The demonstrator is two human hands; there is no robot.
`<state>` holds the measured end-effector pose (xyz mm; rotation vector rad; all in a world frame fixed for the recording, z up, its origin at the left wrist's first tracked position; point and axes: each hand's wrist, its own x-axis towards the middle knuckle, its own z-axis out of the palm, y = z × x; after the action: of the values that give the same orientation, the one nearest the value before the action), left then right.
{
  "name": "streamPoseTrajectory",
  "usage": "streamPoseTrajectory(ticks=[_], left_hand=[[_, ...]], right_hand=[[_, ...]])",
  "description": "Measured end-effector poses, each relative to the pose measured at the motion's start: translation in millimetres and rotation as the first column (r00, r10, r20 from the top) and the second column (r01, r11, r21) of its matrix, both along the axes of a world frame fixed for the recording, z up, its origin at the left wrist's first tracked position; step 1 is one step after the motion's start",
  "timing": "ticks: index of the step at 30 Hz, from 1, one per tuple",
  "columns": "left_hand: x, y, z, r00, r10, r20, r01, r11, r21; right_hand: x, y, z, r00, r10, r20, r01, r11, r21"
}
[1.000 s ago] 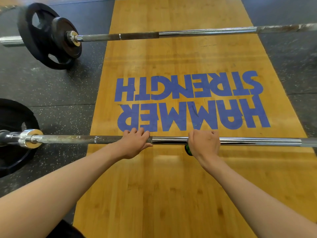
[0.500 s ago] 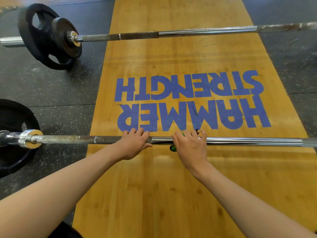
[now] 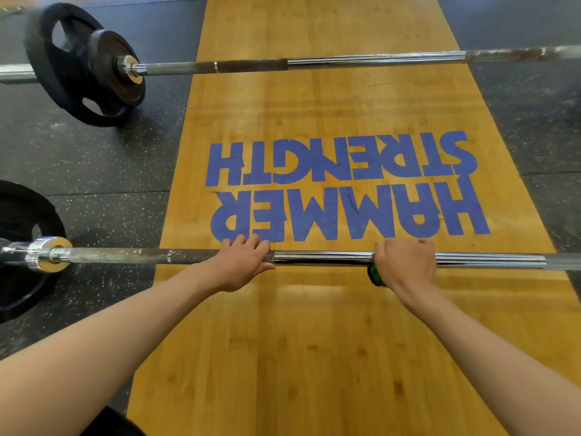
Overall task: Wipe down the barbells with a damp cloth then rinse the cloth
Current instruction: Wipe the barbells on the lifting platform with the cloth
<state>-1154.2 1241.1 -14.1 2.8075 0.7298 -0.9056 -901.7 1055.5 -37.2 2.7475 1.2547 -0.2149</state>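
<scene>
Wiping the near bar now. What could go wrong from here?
1. Little of the green cloth shows under the right hand; it may slip out.
2. The near barbell rests on its round plate and might roll if the left hand loosens.
3. The cloth could snag on the knurling.
</scene>
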Motion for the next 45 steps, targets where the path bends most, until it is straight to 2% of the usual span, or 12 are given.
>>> streamPoseTrajectory(ticks=[3, 9, 12, 16, 20, 23, 27, 29, 32, 36, 42, 45], left_hand=[[0.7, -0.6, 0.5, 1.000, -0.003, -0.008, 0.003, 1.000, -0.007], [0.8, -3.0, 0.6, 1.000, -0.020, -0.002, 0.020, 1.000, 0.017], [-3.0, -7.2, -1.9, 1.000, 0.005, 0.027, -0.006, 0.999, 0.046], [-8.8, -16.3, -0.8, 0.992, 0.059, 0.109, -0.067, 0.995, 0.072], [-23.8, -7.7, 2.5, 0.989, 0.034, 0.144, -0.043, 0.997, 0.059], [-50.3, 12.9, -1.1, 0.969, 0.043, 0.244, -0.067, 0.994, 0.090], [-104.2, 49.9, -9.2, 0.960, -0.074, 0.269, 0.029, 0.985, 0.168], [-124.9, 67.3, -7.6, 0.967, -0.121, 0.225, 0.082, 0.981, 0.177], [-142.8, 91.2, -6.6, 0.980, -0.129, 0.152, 0.121, 0.991, 0.061], [-144.5, 109.3, -5.4, 0.969, -0.183, 0.165, 0.192, 0.980, -0.041], [-159.9, 119.8, 5.9, 0.973, -0.166, 0.162, 0.183, 0.978, -0.099], [-166.9, 122.6, 11.2, 0.981, -0.116, 0.155, 0.137, 0.982, -0.130]], right_hand=[[-32.2, 35.8, 7.9, 0.994, 0.031, -0.106, -0.045, 0.990, -0.131], [-121.6, 85.9, 12.3, 0.960, 0.247, -0.134, -0.249, 0.969, 0.002], [-143.7, 89.6, 1.8, 0.958, 0.208, -0.198, -0.198, 0.978, 0.067], [-140.2, 81.9, -3.2, 0.952, 0.267, -0.148, -0.243, 0.956, 0.163], [-148.4, 101.1, 5.0, 0.961, 0.205, -0.185, -0.177, 0.972, 0.156], [-170.3, 120.3, 1.9, 0.954, 0.252, -0.164, -0.226, 0.961, 0.162], [-211.7, 141.8, -3.3, 0.956, 0.252, -0.148, -0.224, 0.957, 0.185], [-229.5, 145.1, -13.9, 0.959, 0.271, -0.077, -0.242, 0.932, 0.270], [-232.6, 139.4, -24.4, 0.945, 0.326, 0.038, -0.313, 0.861, 0.400], [-216.7, 117.5, -28.1, 0.915, 0.355, 0.192, -0.403, 0.828, 0.389], [-210.5, 101.4, -18.5, 0.931, 0.319, 0.175, -0.362, 0.867, 0.343], [-195.7, 93.9, -13.0, 0.977, 0.171, 0.129, -0.204, 0.924, 0.323]])
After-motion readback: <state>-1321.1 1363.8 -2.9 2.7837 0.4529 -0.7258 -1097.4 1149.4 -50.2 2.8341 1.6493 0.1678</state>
